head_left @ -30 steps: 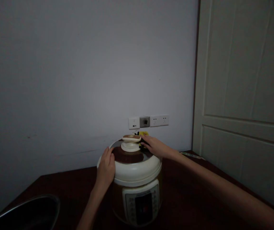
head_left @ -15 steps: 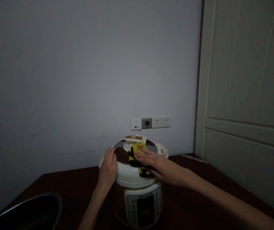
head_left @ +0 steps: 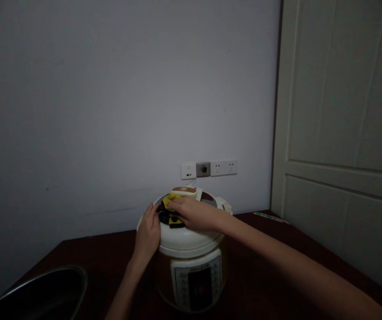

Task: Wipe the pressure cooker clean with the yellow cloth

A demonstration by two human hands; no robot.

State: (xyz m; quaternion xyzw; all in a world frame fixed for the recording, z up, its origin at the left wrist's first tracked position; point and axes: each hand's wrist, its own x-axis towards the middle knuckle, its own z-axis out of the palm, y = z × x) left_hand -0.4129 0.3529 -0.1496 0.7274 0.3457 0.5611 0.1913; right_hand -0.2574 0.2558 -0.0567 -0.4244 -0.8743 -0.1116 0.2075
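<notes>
An electric pressure cooker [head_left: 191,242] with a white rim and brown-and-white lid stands upright on the dark table, its control panel [head_left: 199,284] facing me. My left hand [head_left: 148,233] lies against the left edge of the lid, fingers stretched out over it and holding nothing. Bunched under my right hand [head_left: 192,213] is a yellow and black cloth [head_left: 170,218], pressed on the left part of the lid top close to my left fingers. My right fingers are closed over the cloth and partly hide it. Behind them the lid handle [head_left: 184,191] shows.
A dark pan-like vessel [head_left: 80,284] with a shiny rim is partly in view at bottom left. Wall sockets [head_left: 223,168] sit behind the cooker. A thin patterned strip [head_left: 271,217] lies on the table [head_left: 110,253] near the pale panelled door [head_left: 337,200].
My right hand has slid the cloth leftward across the lid, from the front middle to beside my left hand. My left hand stays on the lid edge.
</notes>
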